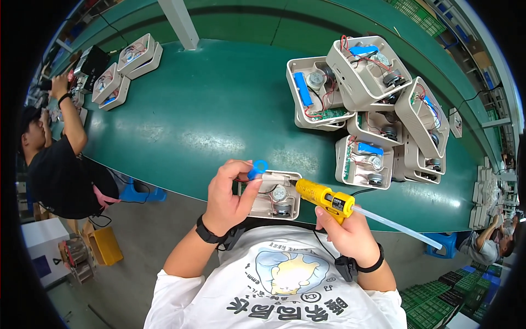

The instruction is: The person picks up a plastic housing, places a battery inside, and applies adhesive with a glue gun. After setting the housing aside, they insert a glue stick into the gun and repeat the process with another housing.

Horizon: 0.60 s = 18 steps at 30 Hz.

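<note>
Between the fingers of my left hand (pixel 227 194) is a blue cylindrical battery (pixel 256 170), held tilted with one round end facing up, over the left part of an open off-white plastic housing (pixel 295 204). The housing lies at the table's near edge and holds a round whitish part (pixel 279 193), a dark round part (pixel 281 209) and thin wires. My right hand (pixel 350 233) is closed round a yellow hot glue gun (pixel 323 198). Its nozzle points left at the housing's top right corner, and a long translucent glue stick (pixel 397 225) sticks out of its back.
Several similar housings (pixel 370 98) with batteries and wires are stacked on the green table (pixel 219 109) at the right. More housings (pixel 138 56) lie at the far left. One person (pixel 60 142) works at the left, another (pixel 487 245) at the far right. Green crates (pixel 438 299) stand lower right.
</note>
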Tool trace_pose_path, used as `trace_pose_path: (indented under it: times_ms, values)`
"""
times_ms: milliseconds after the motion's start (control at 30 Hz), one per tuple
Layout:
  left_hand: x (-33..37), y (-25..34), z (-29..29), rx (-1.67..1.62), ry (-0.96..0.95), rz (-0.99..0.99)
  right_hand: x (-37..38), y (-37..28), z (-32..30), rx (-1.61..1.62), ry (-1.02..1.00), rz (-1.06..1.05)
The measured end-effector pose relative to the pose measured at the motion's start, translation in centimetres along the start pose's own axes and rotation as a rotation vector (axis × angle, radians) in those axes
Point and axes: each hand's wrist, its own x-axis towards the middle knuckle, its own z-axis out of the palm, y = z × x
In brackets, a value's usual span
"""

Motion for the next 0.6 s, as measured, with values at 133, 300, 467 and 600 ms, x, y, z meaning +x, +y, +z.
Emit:
trace_pose_path:
  times_ms: [133,300,467,600]
  values:
    - [2.0,0.8,-0.7,0.023,-0.075,0.057,-0.1,0.8,0.3,-0.074,0.046,-0.142]
    - [2.2,1.5,-1.3,0.012,-0.187,-0.067,0.1,1.5,0.6,0.064,0.049,-0.046]
    - [2.7,1.7,-1.2,0.15,-0.23,0.047,0.0,0.8,0.0,0.022,0.039,-0.048]
    - [2.7,1.7,-1.0,0.255,-0.234,0.104,-0.3,0.9,-0.3,0.054,0.026,-0.03]
